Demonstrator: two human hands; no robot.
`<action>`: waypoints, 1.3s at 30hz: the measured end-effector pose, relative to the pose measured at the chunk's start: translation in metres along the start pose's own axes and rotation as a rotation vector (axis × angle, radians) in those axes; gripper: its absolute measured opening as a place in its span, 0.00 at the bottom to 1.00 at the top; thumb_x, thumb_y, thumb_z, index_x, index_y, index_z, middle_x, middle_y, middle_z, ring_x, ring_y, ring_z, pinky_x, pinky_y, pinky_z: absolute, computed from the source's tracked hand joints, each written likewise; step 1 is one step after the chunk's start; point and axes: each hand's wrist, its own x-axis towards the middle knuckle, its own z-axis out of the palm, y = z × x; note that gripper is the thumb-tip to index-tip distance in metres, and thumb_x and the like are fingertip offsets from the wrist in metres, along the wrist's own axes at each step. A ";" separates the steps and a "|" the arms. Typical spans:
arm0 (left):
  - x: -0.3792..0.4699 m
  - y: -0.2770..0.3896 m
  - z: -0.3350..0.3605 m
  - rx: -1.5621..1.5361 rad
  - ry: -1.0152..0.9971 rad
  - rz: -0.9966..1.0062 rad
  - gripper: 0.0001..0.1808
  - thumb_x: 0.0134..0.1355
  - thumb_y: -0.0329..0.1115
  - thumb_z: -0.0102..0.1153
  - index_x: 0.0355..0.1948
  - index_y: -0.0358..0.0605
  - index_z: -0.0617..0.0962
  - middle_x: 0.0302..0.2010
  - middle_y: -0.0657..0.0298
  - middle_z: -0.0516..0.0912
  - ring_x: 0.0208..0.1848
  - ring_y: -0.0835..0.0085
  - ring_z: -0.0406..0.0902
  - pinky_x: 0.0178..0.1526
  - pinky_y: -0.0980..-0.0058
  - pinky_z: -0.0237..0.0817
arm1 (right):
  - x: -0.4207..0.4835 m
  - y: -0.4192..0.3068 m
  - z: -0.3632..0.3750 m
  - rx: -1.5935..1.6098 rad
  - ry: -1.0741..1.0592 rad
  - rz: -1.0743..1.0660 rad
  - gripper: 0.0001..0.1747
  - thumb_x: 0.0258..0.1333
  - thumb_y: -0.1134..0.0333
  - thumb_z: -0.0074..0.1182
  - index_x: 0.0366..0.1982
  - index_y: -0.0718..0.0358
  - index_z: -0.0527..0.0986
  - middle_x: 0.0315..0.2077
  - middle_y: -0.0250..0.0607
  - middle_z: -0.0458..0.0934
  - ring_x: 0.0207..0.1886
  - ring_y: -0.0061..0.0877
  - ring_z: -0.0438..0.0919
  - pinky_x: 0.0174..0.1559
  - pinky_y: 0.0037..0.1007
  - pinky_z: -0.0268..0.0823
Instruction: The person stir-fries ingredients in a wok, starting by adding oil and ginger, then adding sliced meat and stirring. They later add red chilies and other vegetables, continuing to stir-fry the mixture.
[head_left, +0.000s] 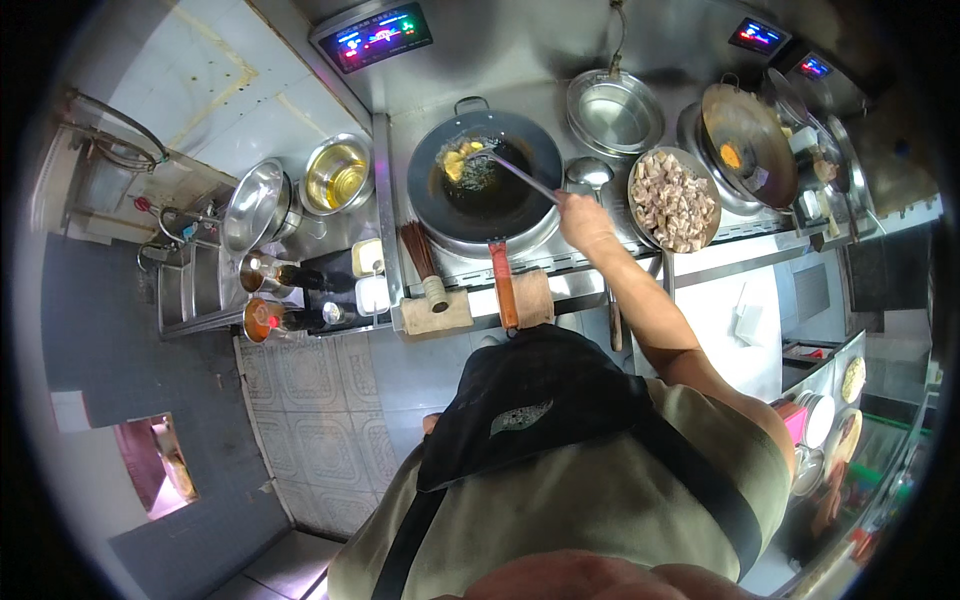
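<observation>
My right hand (587, 224) is closed around the metal handle of a cooking spatula (525, 175). Its head rests in a dark wok (439, 196) on the stove, against yellow pieces (455, 161) that look like ginger. Bubbling oil surrounds these pieces. Toward me points the wok's red-brown handle (505, 289), which neither hand touches. Of my left hand (431, 423) only a sliver seems to show beside the black apron, and its fingers are hidden. Just right of my right hand, a round pan (634, 196) holds chopped raw-looking meat (673, 201).
A ladle (591, 174) lies between wok and meat. Behind it stands a metal basin of water (616, 116). A bamboo brush (424, 262) and folded cloths (450, 313) lie along the front edge. A second wok (780, 169) stands right; an oil bowl (335, 174) stands left.
</observation>
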 end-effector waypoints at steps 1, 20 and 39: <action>0.001 0.005 -0.004 -0.015 0.000 0.003 0.21 0.62 0.50 0.55 0.31 0.44 0.89 0.35 0.46 0.89 0.45 0.50 0.88 0.49 0.55 0.76 | -0.001 -0.006 0.011 0.042 0.040 0.010 0.19 0.69 0.70 0.46 0.56 0.54 0.79 0.42 0.55 0.87 0.49 0.49 0.86 0.51 0.48 0.80; -0.003 -0.007 0.001 0.075 -0.053 0.007 0.20 0.60 0.45 0.57 0.35 0.37 0.87 0.39 0.42 0.88 0.45 0.43 0.84 0.51 0.53 0.74 | -0.037 0.022 -0.029 -0.021 -0.076 -0.002 0.20 0.65 0.71 0.46 0.55 0.59 0.81 0.44 0.58 0.86 0.49 0.51 0.86 0.53 0.49 0.78; -0.033 0.034 0.017 -0.026 -0.029 -0.157 0.27 0.64 0.46 0.58 0.59 0.40 0.82 0.56 0.46 0.86 0.60 0.51 0.82 0.64 0.61 0.72 | -0.058 0.071 -0.074 -0.109 0.004 -0.180 0.20 0.67 0.65 0.53 0.59 0.48 0.81 0.39 0.60 0.85 0.45 0.55 0.84 0.50 0.51 0.76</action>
